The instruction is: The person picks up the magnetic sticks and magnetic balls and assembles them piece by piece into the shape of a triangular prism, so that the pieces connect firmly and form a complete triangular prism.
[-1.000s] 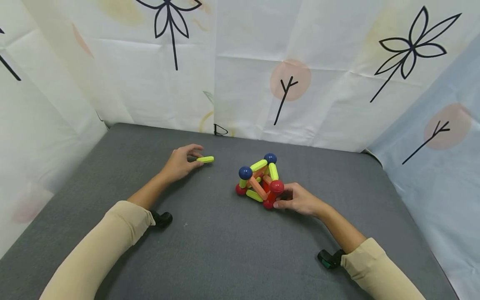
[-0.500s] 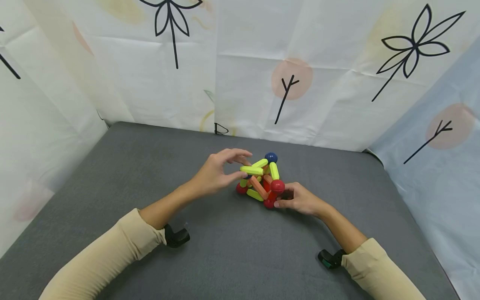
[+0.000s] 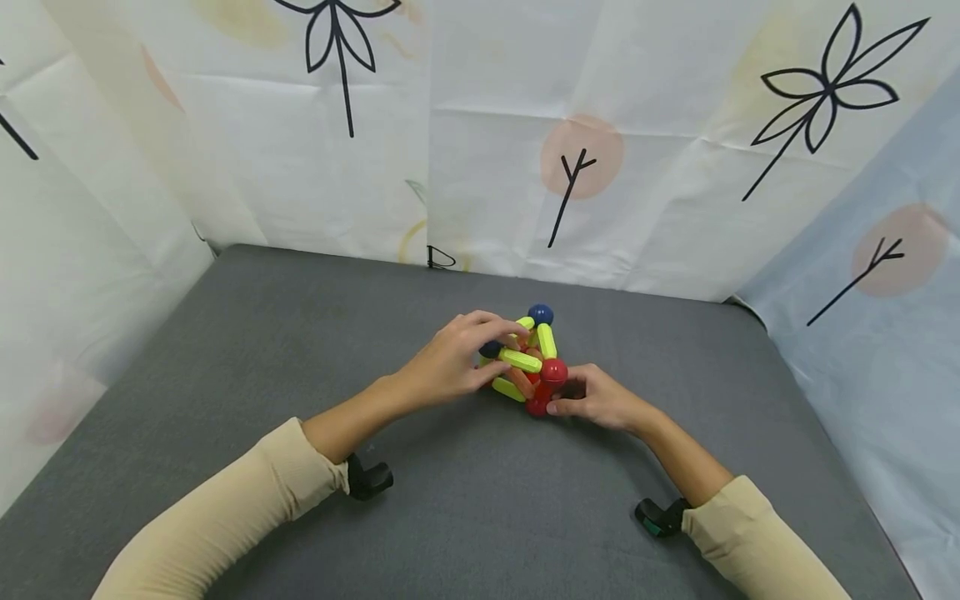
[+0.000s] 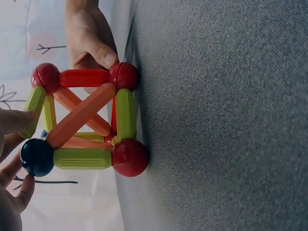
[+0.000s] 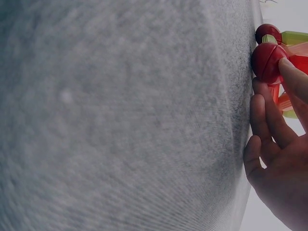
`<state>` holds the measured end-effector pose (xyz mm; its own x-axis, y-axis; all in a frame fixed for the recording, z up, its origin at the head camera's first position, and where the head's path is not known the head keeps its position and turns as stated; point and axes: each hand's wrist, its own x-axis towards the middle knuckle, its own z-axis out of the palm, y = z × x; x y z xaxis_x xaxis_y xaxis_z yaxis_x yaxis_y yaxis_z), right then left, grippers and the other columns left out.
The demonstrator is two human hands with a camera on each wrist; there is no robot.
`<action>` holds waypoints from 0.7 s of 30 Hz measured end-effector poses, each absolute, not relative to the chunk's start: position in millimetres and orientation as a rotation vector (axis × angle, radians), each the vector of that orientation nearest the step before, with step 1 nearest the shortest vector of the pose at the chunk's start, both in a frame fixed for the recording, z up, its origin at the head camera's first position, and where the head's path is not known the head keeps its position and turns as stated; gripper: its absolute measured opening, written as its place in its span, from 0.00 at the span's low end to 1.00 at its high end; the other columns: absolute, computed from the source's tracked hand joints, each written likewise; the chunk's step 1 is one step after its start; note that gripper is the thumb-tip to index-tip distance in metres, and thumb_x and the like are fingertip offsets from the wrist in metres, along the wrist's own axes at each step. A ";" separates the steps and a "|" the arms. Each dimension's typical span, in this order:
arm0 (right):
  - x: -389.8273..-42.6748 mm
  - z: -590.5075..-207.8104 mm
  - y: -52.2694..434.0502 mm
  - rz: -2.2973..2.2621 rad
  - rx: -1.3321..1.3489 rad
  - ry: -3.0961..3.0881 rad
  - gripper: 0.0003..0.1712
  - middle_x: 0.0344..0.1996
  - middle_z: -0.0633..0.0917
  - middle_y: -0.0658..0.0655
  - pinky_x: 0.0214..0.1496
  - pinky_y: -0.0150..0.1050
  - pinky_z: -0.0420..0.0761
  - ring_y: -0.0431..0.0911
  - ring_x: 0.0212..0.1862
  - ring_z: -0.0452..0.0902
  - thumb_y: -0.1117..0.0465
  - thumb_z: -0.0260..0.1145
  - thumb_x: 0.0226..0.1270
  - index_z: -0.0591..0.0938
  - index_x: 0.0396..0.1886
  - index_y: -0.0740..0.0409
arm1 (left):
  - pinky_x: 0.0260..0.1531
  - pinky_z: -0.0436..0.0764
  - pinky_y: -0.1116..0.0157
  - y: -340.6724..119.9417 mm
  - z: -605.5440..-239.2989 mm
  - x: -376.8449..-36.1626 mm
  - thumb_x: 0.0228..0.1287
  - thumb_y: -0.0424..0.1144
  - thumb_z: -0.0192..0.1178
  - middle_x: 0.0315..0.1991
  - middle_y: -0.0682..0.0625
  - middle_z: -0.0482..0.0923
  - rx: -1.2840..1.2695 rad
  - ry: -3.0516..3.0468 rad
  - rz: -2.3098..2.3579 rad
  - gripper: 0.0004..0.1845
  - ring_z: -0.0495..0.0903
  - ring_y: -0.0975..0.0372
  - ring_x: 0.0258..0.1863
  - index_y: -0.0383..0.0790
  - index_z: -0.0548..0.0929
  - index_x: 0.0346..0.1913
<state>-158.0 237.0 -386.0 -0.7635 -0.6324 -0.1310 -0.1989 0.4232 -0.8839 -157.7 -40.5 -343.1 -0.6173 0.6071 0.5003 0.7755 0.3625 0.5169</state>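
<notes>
A cube-like frame of magnetic sticks and balls (image 4: pixel 82 120) stands on the grey table. My left hand (image 3: pixel 453 358) is at its upper left corner, pinching a yellow-green magnetic stick (image 3: pixel 520 360). This stick spans the top edge, from the near blue ball (image 4: pixel 37 157) to the upper red ball (image 3: pixel 554 372), its ends right at both. In the left wrist view, fingertips lie on the stick and beside the blue ball. My right hand (image 3: pixel 600 398) grips the lower red ball (image 5: pixel 267 62) at the right corner, thumb on it and fingers curled beneath.
The grey table (image 3: pixel 450 517) extends around the frame. A white patterned cloth (image 3: pixel 487 150) hangs along the far edge and both sides. A far blue ball (image 3: pixel 540 315) tops the frame's back corner. Dark wrist devices (image 3: pixel 370 481) sit below each sleeve.
My left hand has carried the yellow-green stick rightward from the table's left part, then lowered it between the blue and red balls. My right hand stays on the lower red ball.
</notes>
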 end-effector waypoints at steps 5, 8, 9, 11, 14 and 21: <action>-158.5 -386.7 239.3 -1.305 -0.711 2.229 0.20 0.48 0.85 0.61 0.52 0.36 0.80 0.53 0.48 0.79 0.67 0.69 0.66 0.81 0.57 0.66 | 0.54 0.73 0.51 -36.9 -342.0 -160.8 0.59 0.32 0.72 0.47 0.53 0.85 -1.235 -2.450 -1.083 0.25 0.74 0.58 0.57 0.42 0.80 0.60; -158.6 -387.2 240.0 -1.303 -0.719 2.232 0.20 0.49 0.85 0.61 0.52 0.37 0.79 0.53 0.48 0.79 0.67 0.69 0.66 0.80 0.57 0.66 | 0.54 0.74 0.52 -34.1 -341.3 -163.9 0.60 0.32 0.71 0.48 0.53 0.85 -1.226 -2.496 -1.068 0.23 0.74 0.58 0.56 0.42 0.80 0.60; -158.7 -387.3 240.1 -1.304 -0.720 2.234 0.20 0.49 0.85 0.61 0.52 0.38 0.79 0.53 0.48 0.79 0.67 0.69 0.66 0.80 0.57 0.66 | 0.54 0.75 0.52 -33.5 -341.3 -165.0 0.60 0.32 0.70 0.49 0.53 0.85 -1.223 -2.509 -1.063 0.23 0.74 0.58 0.56 0.43 0.81 0.59; -158.7 -387.6 240.5 -1.302 -0.722 2.238 0.20 0.49 0.85 0.61 0.53 0.38 0.79 0.53 0.48 0.80 0.67 0.69 0.66 0.80 0.57 0.66 | 0.53 0.76 0.53 -32.9 -341.6 -166.5 0.61 0.31 0.70 0.49 0.52 0.85 -1.224 -2.523 -1.067 0.23 0.74 0.58 0.57 0.42 0.81 0.59; -158.2 -387.8 240.6 -1.304 -0.719 2.239 0.20 0.48 0.85 0.60 0.52 0.38 0.79 0.52 0.48 0.80 0.67 0.69 0.66 0.80 0.56 0.66 | 0.53 0.77 0.54 -35.1 -342.0 -167.1 0.61 0.30 0.70 0.51 0.52 0.84 -1.234 -2.518 -1.101 0.23 0.74 0.58 0.58 0.42 0.81 0.60; -157.8 -380.3 249.6 -1.266 -0.743 2.299 0.21 0.49 0.85 0.60 0.50 0.40 0.81 0.54 0.49 0.80 0.66 0.67 0.68 0.78 0.60 0.66 | 0.57 0.75 0.53 -57.2 -340.6 -172.7 0.62 0.33 0.70 0.52 0.49 0.84 -1.213 -2.439 -1.209 0.26 0.76 0.59 0.58 0.39 0.78 0.63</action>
